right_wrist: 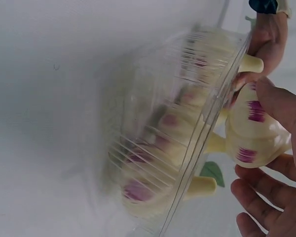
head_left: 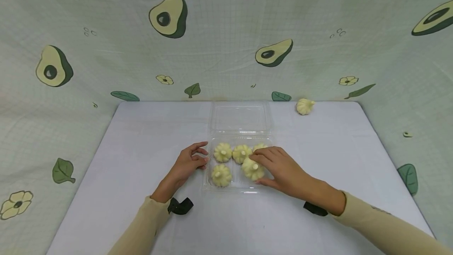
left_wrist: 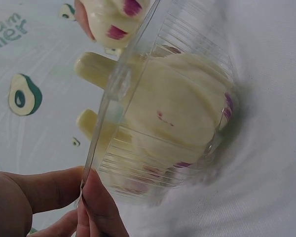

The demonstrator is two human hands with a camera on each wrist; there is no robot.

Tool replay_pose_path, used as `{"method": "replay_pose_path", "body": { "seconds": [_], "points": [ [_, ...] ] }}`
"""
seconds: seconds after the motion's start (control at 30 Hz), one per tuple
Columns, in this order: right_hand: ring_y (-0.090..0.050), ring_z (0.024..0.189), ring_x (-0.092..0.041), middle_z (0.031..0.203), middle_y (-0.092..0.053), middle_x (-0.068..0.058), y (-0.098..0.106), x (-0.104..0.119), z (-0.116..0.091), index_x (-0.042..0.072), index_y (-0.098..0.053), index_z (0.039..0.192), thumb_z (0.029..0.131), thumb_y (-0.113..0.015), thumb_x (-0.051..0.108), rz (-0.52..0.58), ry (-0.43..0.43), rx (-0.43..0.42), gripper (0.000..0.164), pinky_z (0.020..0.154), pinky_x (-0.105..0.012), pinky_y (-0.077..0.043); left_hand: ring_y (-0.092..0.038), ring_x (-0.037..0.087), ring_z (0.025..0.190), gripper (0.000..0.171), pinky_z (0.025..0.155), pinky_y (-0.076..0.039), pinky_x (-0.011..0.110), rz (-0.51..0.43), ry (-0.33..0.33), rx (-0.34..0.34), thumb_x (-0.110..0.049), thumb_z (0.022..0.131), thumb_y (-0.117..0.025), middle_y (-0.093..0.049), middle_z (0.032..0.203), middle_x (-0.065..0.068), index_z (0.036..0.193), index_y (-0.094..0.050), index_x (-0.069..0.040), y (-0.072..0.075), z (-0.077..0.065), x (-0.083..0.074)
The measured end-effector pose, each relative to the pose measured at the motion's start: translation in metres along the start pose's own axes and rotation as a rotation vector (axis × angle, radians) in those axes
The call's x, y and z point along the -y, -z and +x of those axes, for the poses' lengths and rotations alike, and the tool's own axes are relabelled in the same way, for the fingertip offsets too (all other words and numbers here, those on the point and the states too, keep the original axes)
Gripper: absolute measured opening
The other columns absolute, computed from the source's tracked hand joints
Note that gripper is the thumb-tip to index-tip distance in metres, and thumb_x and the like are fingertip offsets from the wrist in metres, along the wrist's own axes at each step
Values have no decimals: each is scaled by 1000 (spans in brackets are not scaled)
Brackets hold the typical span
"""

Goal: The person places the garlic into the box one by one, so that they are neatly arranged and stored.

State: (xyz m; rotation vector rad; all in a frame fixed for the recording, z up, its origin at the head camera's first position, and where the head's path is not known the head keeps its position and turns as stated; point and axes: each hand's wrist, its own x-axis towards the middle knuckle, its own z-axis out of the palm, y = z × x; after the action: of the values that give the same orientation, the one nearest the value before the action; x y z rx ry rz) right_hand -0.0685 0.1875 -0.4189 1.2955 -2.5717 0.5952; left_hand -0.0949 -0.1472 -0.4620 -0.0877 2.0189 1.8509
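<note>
A clear plastic clamshell box (head_left: 238,187) stands on the table with its lid (head_left: 241,117) laid back behind it. Four cream garlic bulbs sit in it: two at the left, one behind another, including the front-left garlic bulb (head_left: 221,175), and two along the back. My left hand (head_left: 185,164) pinches the box's left rim between thumb and fingers, plain in the left wrist view. In my right hand (head_left: 284,170) is another garlic bulb (right_wrist: 256,128) with purple streaks, gripped by thumb and fingertips. It is above the rim in the right wrist view, over the box's right half.
One loose garlic bulb (head_left: 304,106) lies at the table's back right edge. A white cloth covers the table (head_left: 159,129). Behind and at both sides hangs a pale green curtain (head_left: 219,42) printed with avocados. Dark straps show near both wrists.
</note>
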Motion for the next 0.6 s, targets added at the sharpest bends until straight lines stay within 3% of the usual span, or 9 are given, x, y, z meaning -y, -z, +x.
{"method": "replay_pose_path", "body": {
  "seconds": [0.6],
  "points": [
    [-61,119,-25,126,-67,-4,-14,1,5,7,-67,136,76,-97,33,-50,26,95,72,106,-47,-49,-63,10,81,60,72,-58,23,-3,0,6,7,101,-66,-56,124,17,156,-44,4,0,0,-1]
  ]
}}
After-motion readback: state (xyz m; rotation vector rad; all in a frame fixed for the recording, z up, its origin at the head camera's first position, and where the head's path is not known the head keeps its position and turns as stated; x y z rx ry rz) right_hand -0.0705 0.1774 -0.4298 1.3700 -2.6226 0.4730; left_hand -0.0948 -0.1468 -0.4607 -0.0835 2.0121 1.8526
